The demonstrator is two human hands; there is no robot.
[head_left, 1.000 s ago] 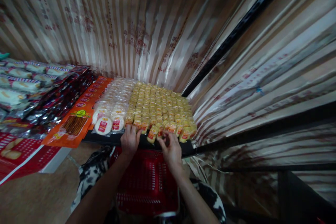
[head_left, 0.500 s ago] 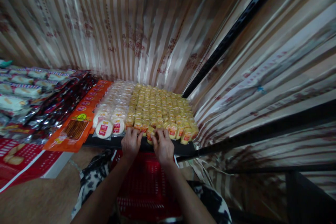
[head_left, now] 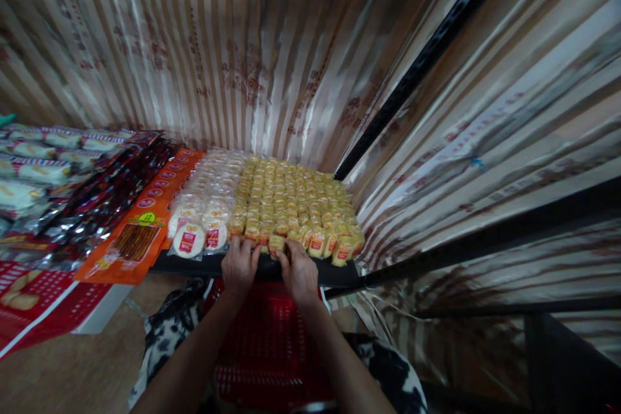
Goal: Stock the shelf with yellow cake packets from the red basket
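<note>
Rows of small yellow snack packs [head_left: 295, 197] fill a black shelf [head_left: 194, 264] in front of me. My left hand [head_left: 239, 266] rests at the shelf's front edge, fingertips on the front row of packs. My right hand [head_left: 299, 272] sits close beside it, fingers touching one yellow pack [head_left: 276, 245] at the very front. Whether either hand actually grips a pack is unclear. To the left of the yellow packs lie round white cakes with red labels [head_left: 196, 238].
A red plastic basket [head_left: 272, 349] hangs below my arms. Orange snack bags [head_left: 133, 242], dark shiny packets [head_left: 111, 194] and white striped packs [head_left: 43, 155] lie to the left. Striped paper covers the walls. A black shelf rail [head_left: 485, 242] runs to the right.
My right hand has moved left along the front row and now lies next to my left hand. The leaning front pack now stands in line with the row.
</note>
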